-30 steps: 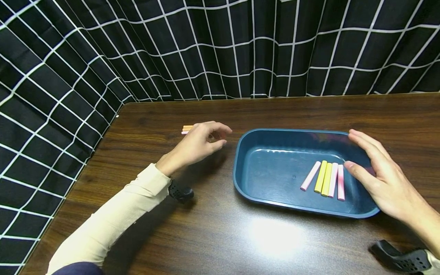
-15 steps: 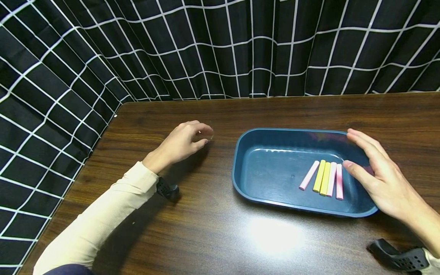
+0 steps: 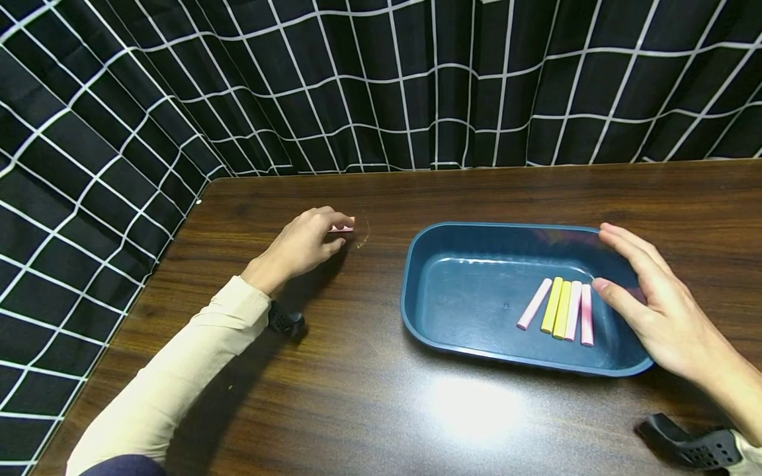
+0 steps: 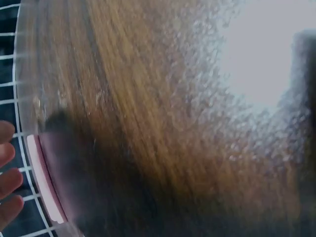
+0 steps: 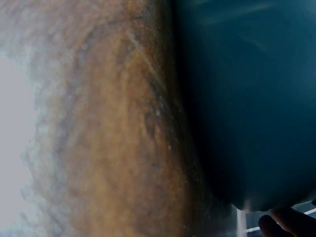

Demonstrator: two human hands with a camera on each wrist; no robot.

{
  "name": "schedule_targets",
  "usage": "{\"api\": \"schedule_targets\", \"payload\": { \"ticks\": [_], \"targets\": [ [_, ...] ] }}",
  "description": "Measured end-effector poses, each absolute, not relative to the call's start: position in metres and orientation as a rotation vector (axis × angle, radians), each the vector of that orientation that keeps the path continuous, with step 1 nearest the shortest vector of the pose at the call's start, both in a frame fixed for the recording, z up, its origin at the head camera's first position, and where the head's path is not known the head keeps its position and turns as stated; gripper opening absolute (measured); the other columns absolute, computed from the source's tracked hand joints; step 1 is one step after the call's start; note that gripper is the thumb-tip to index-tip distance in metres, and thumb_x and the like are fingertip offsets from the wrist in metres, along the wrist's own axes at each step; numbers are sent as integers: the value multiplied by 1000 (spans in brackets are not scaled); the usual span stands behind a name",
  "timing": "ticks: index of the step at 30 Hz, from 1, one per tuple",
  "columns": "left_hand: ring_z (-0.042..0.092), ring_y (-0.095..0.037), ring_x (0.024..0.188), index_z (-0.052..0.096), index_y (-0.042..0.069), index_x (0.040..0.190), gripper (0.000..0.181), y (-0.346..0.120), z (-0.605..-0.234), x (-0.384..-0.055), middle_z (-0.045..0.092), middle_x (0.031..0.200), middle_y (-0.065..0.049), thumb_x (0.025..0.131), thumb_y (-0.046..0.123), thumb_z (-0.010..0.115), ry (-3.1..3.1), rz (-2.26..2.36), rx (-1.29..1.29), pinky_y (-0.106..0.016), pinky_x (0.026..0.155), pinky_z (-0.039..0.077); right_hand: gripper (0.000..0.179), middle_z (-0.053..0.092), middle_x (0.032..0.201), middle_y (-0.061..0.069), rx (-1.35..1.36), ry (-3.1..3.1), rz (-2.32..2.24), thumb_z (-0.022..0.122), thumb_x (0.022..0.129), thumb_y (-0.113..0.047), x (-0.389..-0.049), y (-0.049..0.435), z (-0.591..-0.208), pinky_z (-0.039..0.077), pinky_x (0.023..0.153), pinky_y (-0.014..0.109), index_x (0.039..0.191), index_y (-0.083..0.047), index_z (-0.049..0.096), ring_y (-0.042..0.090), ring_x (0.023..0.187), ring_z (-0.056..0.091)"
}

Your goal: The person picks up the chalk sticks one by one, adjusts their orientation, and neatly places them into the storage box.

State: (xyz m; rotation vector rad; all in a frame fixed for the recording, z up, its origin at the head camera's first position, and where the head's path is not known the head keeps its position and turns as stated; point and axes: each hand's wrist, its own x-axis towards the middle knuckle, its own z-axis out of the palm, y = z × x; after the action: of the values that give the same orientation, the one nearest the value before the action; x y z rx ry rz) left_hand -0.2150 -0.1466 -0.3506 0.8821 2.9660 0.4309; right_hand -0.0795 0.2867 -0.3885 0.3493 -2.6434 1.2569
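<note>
My left hand [image 3: 306,241] is over the left part of the table, its fingers loosely bent above a pink chalk stick [image 3: 342,230] and an orange chalk stick [image 3: 353,219], both partly hidden by it. In the left wrist view the fingertips [image 4: 11,182] show apart from the pink chalk, which lies on the wood. At the right end of the blue tray [image 3: 476,354], my right hand [image 3: 673,314] rests with straight fingers over the rim, thumb reaching inside. Within the tray lie two yellow chalk sticks [image 3: 552,305] and several pink chalk sticks [image 3: 534,304], side by side.
Beneath everything is a brown wooden table [image 3: 351,396] with a bright glare in front of the tray. A black curtain [image 3: 381,86] with white grid lines hangs along the back and left edges. Faint marks [image 3: 363,238] show on the wood beside the left hand.
My left hand has moved left, back over the chalk sticks outside the tray, and their right ends now show past its fingers. The right hand and the tray stay put.
</note>
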Motion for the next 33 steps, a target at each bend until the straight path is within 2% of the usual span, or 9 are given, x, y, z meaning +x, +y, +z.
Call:
{"api": "schedule_targets", "payload": {
  "ticks": [5, 8, 13, 19, 25, 33],
  "targets": [
    [67, -28, 104, 68, 2, 120, 29, -151, -351, -219, 71, 114, -13, 91, 6, 66, 2931, 441, 888, -42, 93, 52, 63, 27, 161, 16, 350, -2641, 1254, 56, 97, -7, -80, 288, -390, 5, 118, 17, 155, -13, 32, 4, 150, 18],
    [67, -29, 102, 67, 1, 121, 31, -152, -351, -221, 71, 112, -14, 91, 5, 66, 2924, 426, 906, -43, 91, 52, 63, 26, 161, 17, 355, -2643, 1263, 56, 97, -7, -80, 289, -390, 4, 121, 20, 155, -12, 31, 8, 151, 18],
    [66, -29, 97, 67, 1, 119, 31, -153, -349, -223, 70, 109, -14, 89, 3, 66, 2937, 375, 935, -43, 87, 53, 63, 26, 162, 16, 351, -2645, 1258, 56, 97, -7, -80, 288, -390, 5, 120, 19, 155, -13, 31, 5, 150, 17],
    [66, -30, 103, 66, 1, 121, 33, -154, -352, -227, 69, 115, -16, 89, 4, 67, 2933, 312, 842, -46, 92, 51, 62, 27, 160, 19, 367, -2631, 1247, 56, 97, -5, -80, 287, -389, 5, 116, 12, 154, -10, 32, 1, 149, 18],
    [66, -30, 105, 66, 1, 122, 33, -155, -356, -230, 69, 116, -15, 89, 3, 66, 2932, 278, 812, -46, 95, 51, 62, 26, 159, 24, 377, -2628, 1247, 55, 97, -3, -80, 286, -387, 4, 117, 14, 154, -6, 31, 10, 151, 18],
    [66, -31, 107, 69, 3, 117, 30, -155, -357, -230, 69, 115, -16, 87, 1, 67, 2952, 251, 850, -46, 94, 51, 62, 26, 160, 21, 361, -2636, 1246, 55, 97, -5, -80, 287, -389, 4, 117, 14, 154, -8, 31, 7, 151, 18]
  ]
}}
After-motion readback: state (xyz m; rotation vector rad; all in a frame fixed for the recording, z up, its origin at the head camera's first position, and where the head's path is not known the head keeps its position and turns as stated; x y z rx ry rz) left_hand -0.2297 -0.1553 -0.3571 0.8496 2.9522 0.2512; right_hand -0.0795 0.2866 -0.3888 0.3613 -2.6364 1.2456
